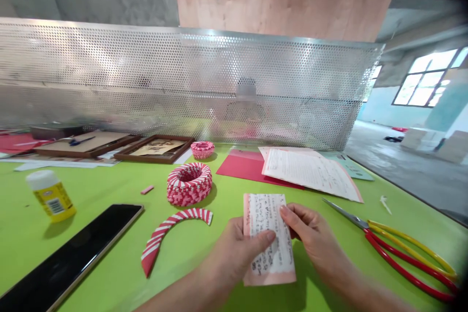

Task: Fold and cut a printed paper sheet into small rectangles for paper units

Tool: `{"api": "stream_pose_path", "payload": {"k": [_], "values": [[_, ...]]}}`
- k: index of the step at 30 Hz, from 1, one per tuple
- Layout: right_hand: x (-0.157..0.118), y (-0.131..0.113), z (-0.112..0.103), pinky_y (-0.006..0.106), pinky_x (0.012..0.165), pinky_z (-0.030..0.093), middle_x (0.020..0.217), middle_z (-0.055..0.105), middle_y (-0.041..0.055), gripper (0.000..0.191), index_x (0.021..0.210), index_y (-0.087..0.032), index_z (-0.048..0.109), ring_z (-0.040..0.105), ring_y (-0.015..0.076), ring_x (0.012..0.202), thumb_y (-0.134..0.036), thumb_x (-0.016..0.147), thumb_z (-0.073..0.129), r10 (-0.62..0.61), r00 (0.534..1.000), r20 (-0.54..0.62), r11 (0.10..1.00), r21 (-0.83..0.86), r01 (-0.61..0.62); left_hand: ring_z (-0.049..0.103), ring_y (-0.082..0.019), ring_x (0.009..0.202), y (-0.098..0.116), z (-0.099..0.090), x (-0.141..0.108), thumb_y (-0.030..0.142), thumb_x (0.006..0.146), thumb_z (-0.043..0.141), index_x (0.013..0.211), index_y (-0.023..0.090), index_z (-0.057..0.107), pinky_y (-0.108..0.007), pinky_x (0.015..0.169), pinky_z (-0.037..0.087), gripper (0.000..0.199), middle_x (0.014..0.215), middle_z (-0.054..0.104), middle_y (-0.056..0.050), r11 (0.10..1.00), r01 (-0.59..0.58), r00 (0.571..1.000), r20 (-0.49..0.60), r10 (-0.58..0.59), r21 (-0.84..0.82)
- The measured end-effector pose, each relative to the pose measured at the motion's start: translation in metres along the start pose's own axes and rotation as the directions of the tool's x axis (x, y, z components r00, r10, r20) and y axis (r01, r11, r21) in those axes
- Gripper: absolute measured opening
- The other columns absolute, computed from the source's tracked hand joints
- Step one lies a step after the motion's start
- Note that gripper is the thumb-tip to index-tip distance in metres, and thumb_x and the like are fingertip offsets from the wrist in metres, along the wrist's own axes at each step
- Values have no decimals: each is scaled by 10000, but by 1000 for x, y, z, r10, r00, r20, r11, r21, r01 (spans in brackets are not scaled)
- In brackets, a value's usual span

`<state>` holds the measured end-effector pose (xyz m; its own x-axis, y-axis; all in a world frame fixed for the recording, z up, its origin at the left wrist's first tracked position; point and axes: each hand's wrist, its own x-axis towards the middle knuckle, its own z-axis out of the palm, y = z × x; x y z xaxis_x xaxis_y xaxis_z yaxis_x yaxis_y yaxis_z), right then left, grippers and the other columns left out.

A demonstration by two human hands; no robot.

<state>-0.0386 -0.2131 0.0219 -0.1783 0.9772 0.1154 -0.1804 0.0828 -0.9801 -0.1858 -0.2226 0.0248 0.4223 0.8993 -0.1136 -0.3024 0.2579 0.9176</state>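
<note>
Between my two hands is a small piece of paper [270,268] with pink edges and dark handwriting, held above the green table. My left hand [241,248] grips its left side, thumb lying across the front. At the upper right edge my right hand [310,229] pinches the paper between thumb and fingers. A curved red-and-white striped folded paper strip [164,234] lies to the left of my hands. Behind it sits a ring woven from red-and-white paper [190,200], with a smaller woven ring [202,149] farther back. Scissors [380,234] with red and yellow handles rest at the right.
At the left are a phone [84,258] and a yellow glue stick [53,197]. Printed sheets [310,170] lie over red paper [237,165] behind my hands. Wooden frames [157,148] stand near a perforated metal screen [219,78] along the back. A small pink scrap [147,189] is on the table [117,185].
</note>
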Motion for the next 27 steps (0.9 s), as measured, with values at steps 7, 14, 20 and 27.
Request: {"api": "stream_pose_path", "payload": {"k": [7, 14, 20, 27], "values": [[-4, -1, -2, 216, 491, 358, 554, 514, -13, 304, 613, -145, 520, 459, 104, 521, -424, 733, 531, 60, 997, 52, 997, -42, -58, 611, -199, 678, -1, -1, 2, 297, 669, 650, 890, 89, 610, -311, 655, 453, 306, 766, 662, -106, 999, -19, 999, -37, 18, -29], [-13, -11, -12, 196, 395, 178, 497, 300, -68, 233, 556, -161, 406, 257, 50, 442, -286, 728, 502, 321, 875, 363, 891, -429, -149, 510, -126, 653, 21, -14, 2, 448, 734, 517, 878, 140, 590, -243, 606, 377, 348, 804, 603, -46, 975, -48, 997, -46, 59, 215], [-23, -13, -5, 204, 404, 187, 496, 251, -68, 217, 505, -176, 313, 250, 52, 462, -122, 660, 455, 330, 796, 507, 814, -581, 32, 313, -68, 489, 23, -14, -4, 387, 631, 626, 621, 123, 570, -193, 441, 213, 270, 507, 389, 63, 781, 40, 965, 179, -192, 624], [-18, -8, -10, 196, 413, 209, 530, 297, -54, 193, 551, -168, 386, 280, 67, 493, -221, 719, 467, 293, 853, 432, 799, -600, 30, 326, -68, 507, 23, -13, -5, 372, 686, 566, 683, 144, 556, -178, 431, 222, 228, 543, 401, 62, 729, 12, 963, 188, -192, 684]]}}
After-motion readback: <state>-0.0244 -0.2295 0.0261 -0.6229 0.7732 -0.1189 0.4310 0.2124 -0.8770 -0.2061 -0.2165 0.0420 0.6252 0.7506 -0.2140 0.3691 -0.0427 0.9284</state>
